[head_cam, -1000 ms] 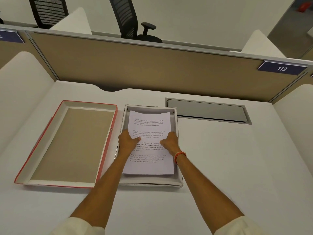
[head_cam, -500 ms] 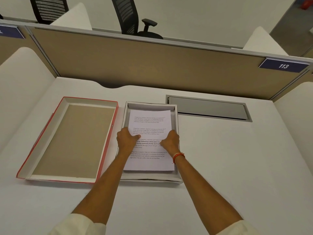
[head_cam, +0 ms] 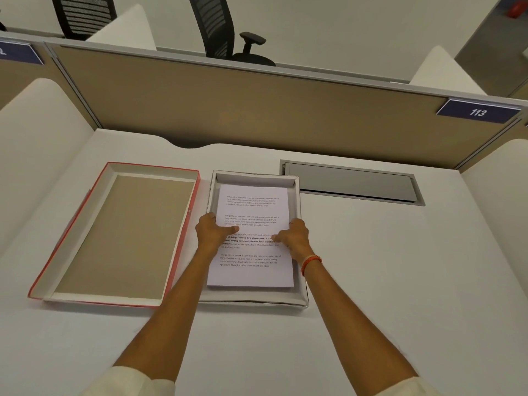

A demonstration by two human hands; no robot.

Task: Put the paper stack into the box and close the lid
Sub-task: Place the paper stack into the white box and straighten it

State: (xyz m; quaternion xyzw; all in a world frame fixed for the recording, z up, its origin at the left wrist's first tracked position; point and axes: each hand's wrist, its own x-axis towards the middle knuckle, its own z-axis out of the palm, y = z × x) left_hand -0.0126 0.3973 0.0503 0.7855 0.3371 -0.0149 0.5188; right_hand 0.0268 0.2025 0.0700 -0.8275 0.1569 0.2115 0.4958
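A white paper stack (head_cam: 251,207) with printed text lies inside the shallow white box (head_cam: 257,301) at the desk's centre. My left hand (head_cam: 213,231) grips the stack's left edge, thumb on top of the sheet. My right hand (head_cam: 295,238) grips the right edge the same way, an orange band on its wrist. The stack sits low between the box walls. The lid (head_cam: 114,238), red outside with a tan inner face, lies upside down just left of the box.
A grey cable flap (head_cam: 351,182) is set into the white desk (head_cam: 400,281) right of the box. A tan partition (head_cam: 257,110) stands behind with a "113" sign (head_cam: 478,112). White side dividers flank the desk. Office chairs stand beyond.
Both hands have pushed the paper stack a little farther from me and lower into the box. The lid has not moved.
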